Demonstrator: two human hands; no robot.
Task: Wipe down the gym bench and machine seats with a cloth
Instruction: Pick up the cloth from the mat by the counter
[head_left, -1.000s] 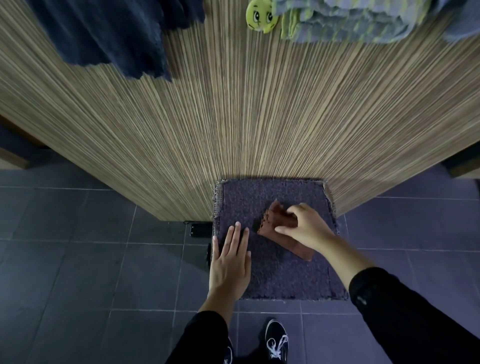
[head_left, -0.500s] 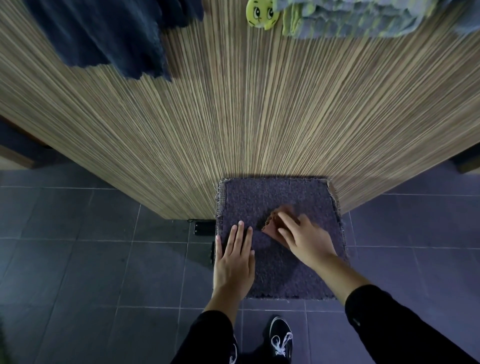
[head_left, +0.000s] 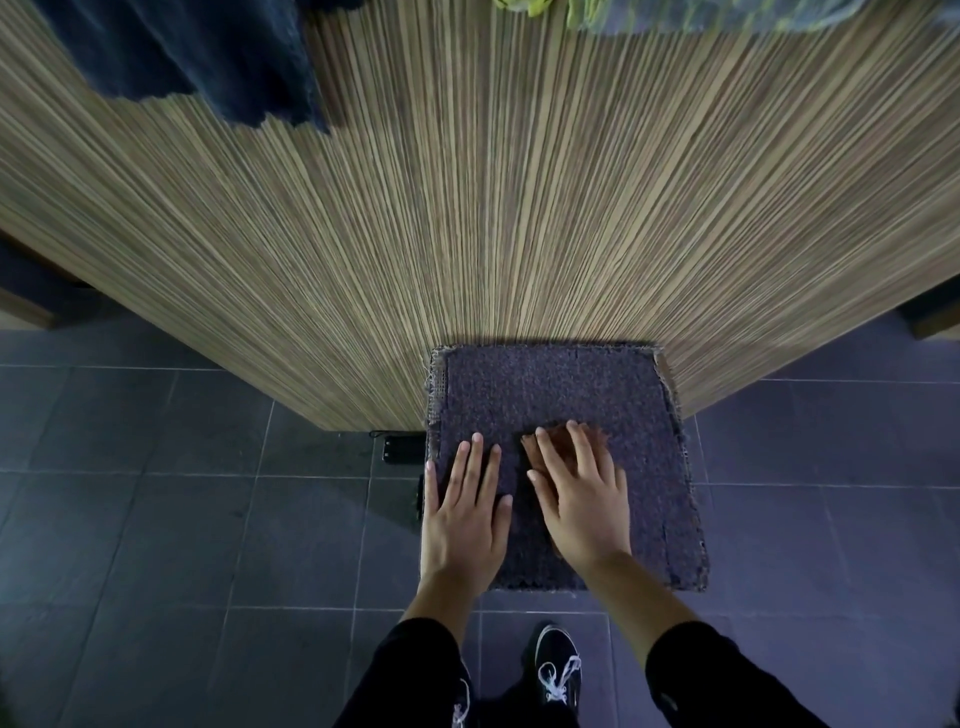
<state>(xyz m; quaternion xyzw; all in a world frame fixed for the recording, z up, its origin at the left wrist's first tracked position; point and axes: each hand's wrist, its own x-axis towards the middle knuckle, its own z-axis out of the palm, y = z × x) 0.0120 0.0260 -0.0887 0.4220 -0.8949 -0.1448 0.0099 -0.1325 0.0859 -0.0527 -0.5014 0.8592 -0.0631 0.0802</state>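
Flattened now, the right hand (head_left: 582, 499) lies palm-down over the brown cloth (head_left: 563, 441), where a second ago its fingers were pinching the cloth's far corner and the cloth showed as a long folded strip. Only the far edge of the cloth peeks out past the fingertips, near the middle of the carpeted seat pad (head_left: 561, 384). Its fingers are straight and slightly spread, pressing the cloth onto the pad. The left hand (head_left: 465, 512) has hardly shifted: it rests flat on the pad's left near edge, fingers straight and close together, bracing the seat. Behind the pad stands a striped wooden panel (head_left: 467, 218), with a dark blue towel (head_left: 192, 52) hanging at the far left. Judging from this, the grip has given way to a wiping press, and the stroke across the pad looks under way.
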